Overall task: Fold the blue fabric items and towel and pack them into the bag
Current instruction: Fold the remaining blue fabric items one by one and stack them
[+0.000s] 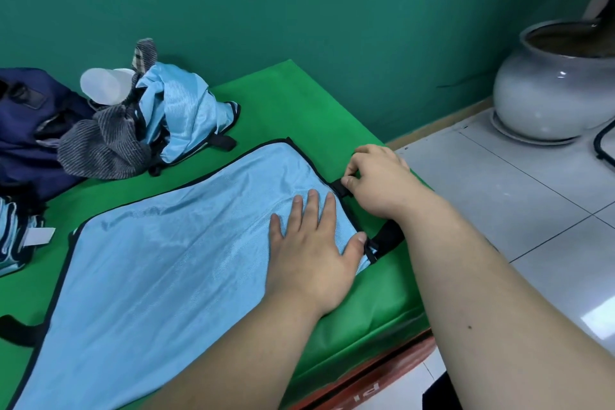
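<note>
Left hand (pixel 309 250) presses flat, fingers straight, on the black-trimmed blue fabric (pixel 149 260) spread along the green mat's (pixel 299 103) right edge. Right hand (pixel 379 183) pinches its black strap (pixel 341 188). At the far left corner, a grey striped towel (pixel 100 146) spills from the navy bag (pixel 23 130).

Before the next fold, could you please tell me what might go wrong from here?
1. The right hand pinches the black strap while the left hand presses the blue fabric flat; a hard pull could bunch the sheet.
2. The lower strap lies by the green mat edge and might slide off toward the floor.
</note>
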